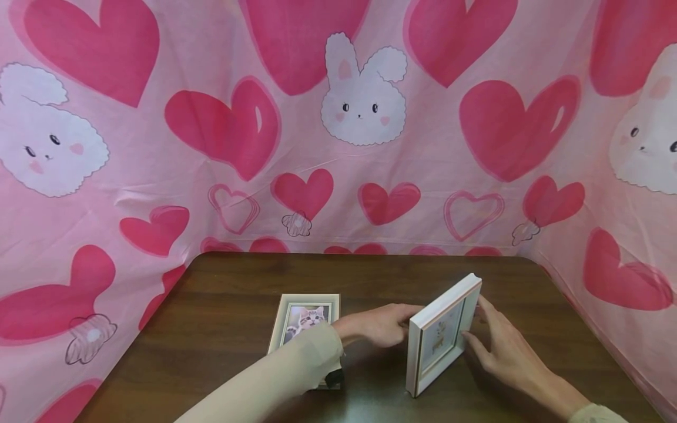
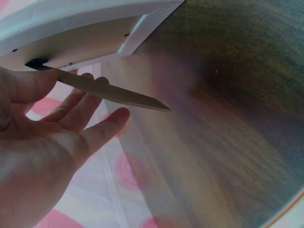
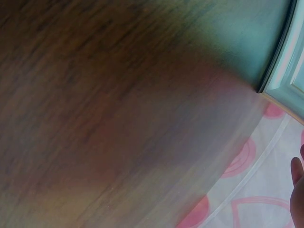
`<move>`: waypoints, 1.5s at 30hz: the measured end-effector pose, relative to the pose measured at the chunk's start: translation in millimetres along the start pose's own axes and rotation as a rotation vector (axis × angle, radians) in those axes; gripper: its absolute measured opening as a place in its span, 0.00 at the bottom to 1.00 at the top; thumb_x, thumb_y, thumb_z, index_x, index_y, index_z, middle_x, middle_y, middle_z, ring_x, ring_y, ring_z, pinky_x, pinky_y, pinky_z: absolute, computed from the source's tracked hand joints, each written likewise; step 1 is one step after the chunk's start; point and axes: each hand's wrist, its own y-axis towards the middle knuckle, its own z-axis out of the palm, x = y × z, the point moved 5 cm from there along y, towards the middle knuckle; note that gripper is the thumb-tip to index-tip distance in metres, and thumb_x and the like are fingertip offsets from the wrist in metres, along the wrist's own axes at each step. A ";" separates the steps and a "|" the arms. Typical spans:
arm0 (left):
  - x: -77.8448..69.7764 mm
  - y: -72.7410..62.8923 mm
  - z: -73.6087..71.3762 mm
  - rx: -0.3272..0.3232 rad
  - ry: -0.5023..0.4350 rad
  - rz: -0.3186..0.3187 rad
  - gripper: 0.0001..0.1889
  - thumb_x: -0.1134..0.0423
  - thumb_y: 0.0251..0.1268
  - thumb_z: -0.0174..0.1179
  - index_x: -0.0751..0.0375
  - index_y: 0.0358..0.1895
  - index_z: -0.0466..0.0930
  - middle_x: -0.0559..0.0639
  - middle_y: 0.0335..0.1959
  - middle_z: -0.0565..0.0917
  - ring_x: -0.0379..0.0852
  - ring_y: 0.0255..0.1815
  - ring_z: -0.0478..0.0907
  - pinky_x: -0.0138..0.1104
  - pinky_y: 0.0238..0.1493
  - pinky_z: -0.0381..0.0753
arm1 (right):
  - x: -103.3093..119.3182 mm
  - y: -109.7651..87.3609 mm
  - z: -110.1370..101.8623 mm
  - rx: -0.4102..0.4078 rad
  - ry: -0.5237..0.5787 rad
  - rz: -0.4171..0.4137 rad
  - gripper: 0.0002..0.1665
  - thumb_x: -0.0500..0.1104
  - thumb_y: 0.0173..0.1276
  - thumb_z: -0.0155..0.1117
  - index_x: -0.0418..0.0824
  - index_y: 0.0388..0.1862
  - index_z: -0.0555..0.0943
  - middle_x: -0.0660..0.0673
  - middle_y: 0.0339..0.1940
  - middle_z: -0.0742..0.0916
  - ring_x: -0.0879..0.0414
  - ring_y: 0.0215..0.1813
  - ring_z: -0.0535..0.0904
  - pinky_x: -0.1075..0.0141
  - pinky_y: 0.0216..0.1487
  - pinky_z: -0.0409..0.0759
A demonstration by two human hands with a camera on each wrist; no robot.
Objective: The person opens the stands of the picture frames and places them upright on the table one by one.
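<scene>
A white picture frame (image 1: pixel 415 358) stands tilted on edge above the table's right half, its front turned toward the right. My right hand (image 1: pixel 502 346) grips its right side, thumb at the front edge and fingers behind. My left hand (image 1: pixel 382 326) is at the back of it. In the left wrist view, the left hand (image 2: pixel 42 142) pinches the flat stand leg (image 2: pixel 118 95), which sticks out from the frame's brown backing (image 2: pixel 90 42). At the right of the right wrist view, a corner of the frame (image 3: pixel 280 95) and a few fingertips (image 3: pixel 297 171) show.
A second picture frame (image 1: pixel 283 311) with a kitten photo lies on the dark wooden table (image 1: pixel 238 276), partly hidden by my left sleeve (image 1: pixel 285 370). A pink cloth (image 1: pixel 359 158) with hearts and rabbits hangs behind the table and along both sides.
</scene>
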 end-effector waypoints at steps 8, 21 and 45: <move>0.2 0.8 0.5 -0.006 0.018 0.027 0.35 0.82 0.68 0.53 0.56 0.77 0.71 0.44 0.70 0.79 0.33 0.65 0.74 0.33 0.69 0.69 | 0.9 -0.1 -1.2 -0.021 -0.002 -0.025 0.64 0.26 0.43 0.85 0.29 0.80 0.61 0.32 0.58 0.84 0.39 0.52 0.85 0.84 0.62 0.60; -0.1 0.2 -1.3 -0.007 0.018 0.047 0.36 0.84 0.67 0.51 0.59 0.78 0.70 0.46 0.70 0.79 0.31 0.65 0.73 0.31 0.68 0.69 | 1.4 1.4 -0.9 -0.015 -0.007 -0.015 0.62 0.27 0.44 0.85 0.30 0.79 0.63 0.34 0.58 0.85 0.41 0.52 0.85 0.84 0.60 0.63; 8.1 3.5 -6.2 -0.062 0.017 0.061 0.23 0.78 0.75 0.52 0.65 0.70 0.77 0.53 0.66 0.83 0.32 0.58 0.75 0.29 0.68 0.68 | -1.0 4.5 1.2 0.023 0.004 0.013 0.62 0.27 0.46 0.85 0.31 0.79 0.63 0.34 0.60 0.84 0.41 0.54 0.86 0.84 0.58 0.64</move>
